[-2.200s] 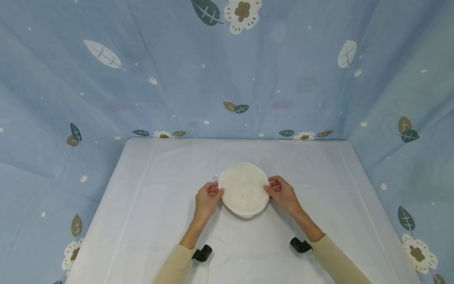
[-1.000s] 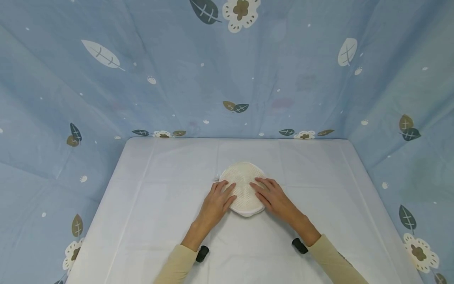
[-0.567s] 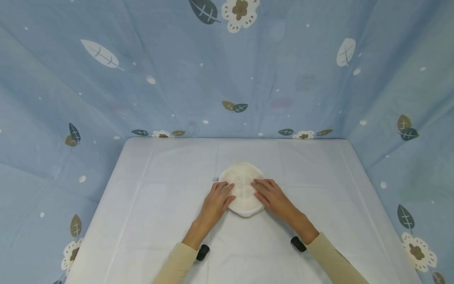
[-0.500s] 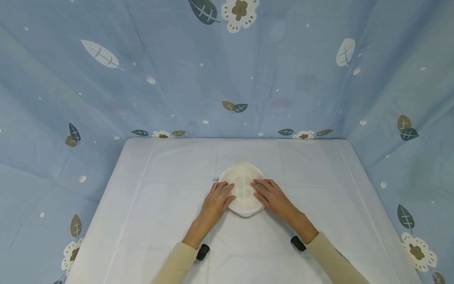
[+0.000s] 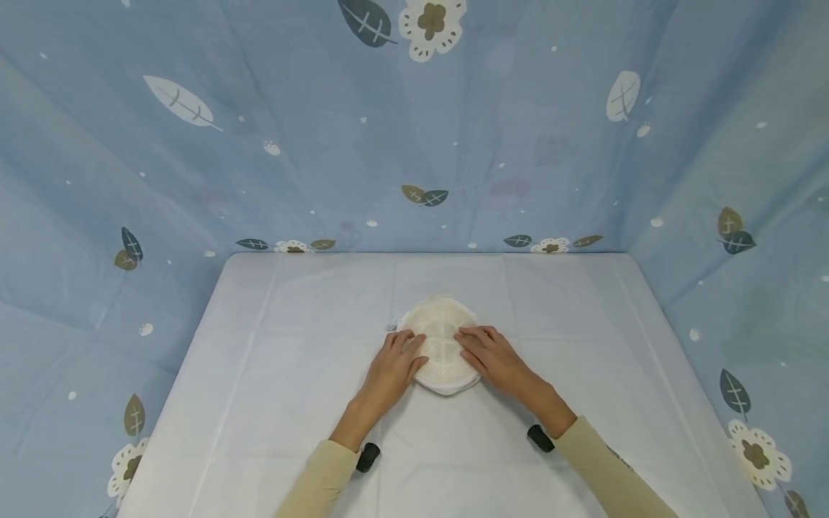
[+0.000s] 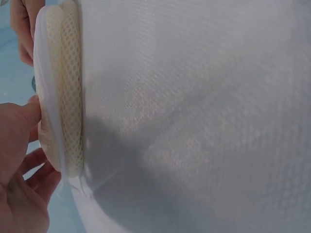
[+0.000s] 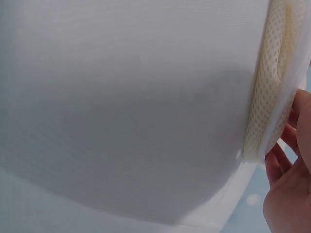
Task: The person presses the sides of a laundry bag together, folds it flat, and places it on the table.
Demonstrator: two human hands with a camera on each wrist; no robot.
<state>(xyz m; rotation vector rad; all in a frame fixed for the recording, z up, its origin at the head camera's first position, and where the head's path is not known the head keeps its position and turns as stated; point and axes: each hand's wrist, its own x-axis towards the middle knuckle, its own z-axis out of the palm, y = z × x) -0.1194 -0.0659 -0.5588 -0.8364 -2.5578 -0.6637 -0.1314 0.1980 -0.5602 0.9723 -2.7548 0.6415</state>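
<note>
A round, cream mesh laundry bag [image 5: 443,363] with white trim lies flattened near the middle of the white-covered table. My left hand [image 5: 388,368] rests on its left side, fingers spread over the top. On the opposite side my right hand [image 5: 497,360] lies the same way, its fingertips on the mesh. From the left wrist, the bag [image 6: 73,92] appears edge-on as a low padded stack, with the thumb and fingers of the left hand [image 6: 19,160] against its trim. The right wrist view has the bag's layered side [image 7: 265,87] beside the right hand [image 7: 289,194].
A white cloth [image 5: 291,345] with fold creases covers the table. Blue curtain [image 5: 311,158] printed with leaves and flowers surrounds it at the back and sides. Black wrist-worn devices [image 5: 368,457] stick out by both cream sleeves [image 5: 317,478].
Both hands have let go of the bag's side edges, which they pinched at first, and moved inward onto its top. Over the last second they have stayed nearly still there.
</note>
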